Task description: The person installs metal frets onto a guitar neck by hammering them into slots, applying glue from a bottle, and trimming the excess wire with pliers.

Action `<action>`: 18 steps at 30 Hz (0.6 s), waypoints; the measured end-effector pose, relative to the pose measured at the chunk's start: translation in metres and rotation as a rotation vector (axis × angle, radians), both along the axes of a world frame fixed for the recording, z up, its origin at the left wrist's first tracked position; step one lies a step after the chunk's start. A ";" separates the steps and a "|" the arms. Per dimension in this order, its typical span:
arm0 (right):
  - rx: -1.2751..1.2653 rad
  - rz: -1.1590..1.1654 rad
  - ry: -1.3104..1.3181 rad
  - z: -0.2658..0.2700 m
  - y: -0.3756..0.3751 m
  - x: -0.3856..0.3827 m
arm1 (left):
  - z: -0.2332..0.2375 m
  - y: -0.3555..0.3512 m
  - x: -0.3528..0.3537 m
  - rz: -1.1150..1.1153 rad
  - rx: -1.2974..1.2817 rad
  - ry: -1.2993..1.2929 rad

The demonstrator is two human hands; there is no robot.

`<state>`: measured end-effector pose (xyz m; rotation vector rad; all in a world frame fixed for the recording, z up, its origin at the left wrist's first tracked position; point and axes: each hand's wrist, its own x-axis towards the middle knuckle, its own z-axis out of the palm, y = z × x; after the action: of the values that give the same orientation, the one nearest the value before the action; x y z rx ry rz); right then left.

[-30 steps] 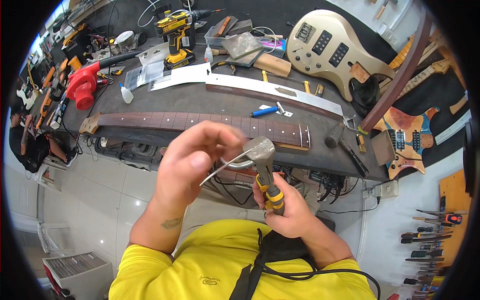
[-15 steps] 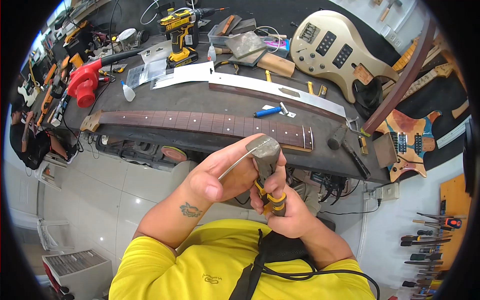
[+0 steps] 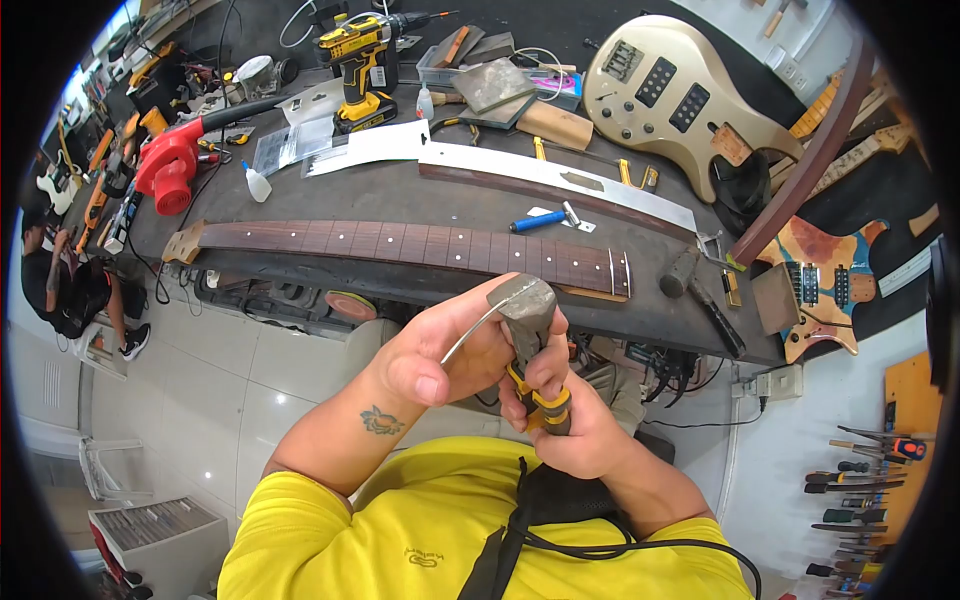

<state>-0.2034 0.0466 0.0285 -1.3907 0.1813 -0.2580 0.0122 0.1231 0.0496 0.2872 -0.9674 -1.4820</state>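
Note:
My right hand [image 3: 583,432] is wrapped around the yellow-and-black handles of a pair of end-cutting pliers [image 3: 528,312], their broad metal head pointing up and away from me. A thin curved piece of fret wire [image 3: 468,335] runs from near my left thumb up across the top of the pliers' jaws. My left hand [image 3: 445,345] is closed around the wire, its index finger stretched behind the pliers' head. Part of the left fingers is hidden by the tool. Just beyond both hands, a guitar neck [image 3: 400,242] with a dark fretboard lies along the bench edge.
On the bench [image 3: 350,205] are a blue-handled tool [image 3: 537,221], a hammer [image 3: 712,315], a long white-covered neck [image 3: 560,178], a drill [image 3: 360,70], a red blower [image 3: 168,170] and a gold guitar body [image 3: 680,100]. Another person [image 3: 75,270] sits far left.
The view has shifted slightly. My hands, the pliers and the wire keep nearly the same pose, with the jaws turned a little. The seated person's foot now shows more.

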 end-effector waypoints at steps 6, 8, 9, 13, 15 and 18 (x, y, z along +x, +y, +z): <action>-0.093 -0.073 0.051 0.006 -0.001 0.005 | 0.006 -0.006 -0.004 0.003 -0.029 0.105; -0.152 -0.130 0.061 0.012 -0.005 0.007 | 0.009 -0.001 -0.003 0.323 0.106 0.135; -0.207 -0.182 0.069 0.014 -0.007 0.009 | 0.009 0.005 0.007 0.321 0.099 0.133; -0.283 -0.219 0.101 0.005 -0.014 0.007 | 0.018 0.033 0.018 0.623 -0.018 -0.196; -0.294 -0.216 0.123 0.007 -0.011 0.007 | 0.025 0.039 0.014 0.843 -0.023 -0.501; -0.367 -0.211 0.128 0.010 -0.013 0.007 | 0.030 0.040 0.013 0.925 -0.001 -0.561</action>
<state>-0.1961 0.0340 0.0382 -1.7565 0.4043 -0.3918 0.0256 0.1627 0.0798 1.0332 -1.0512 -0.5444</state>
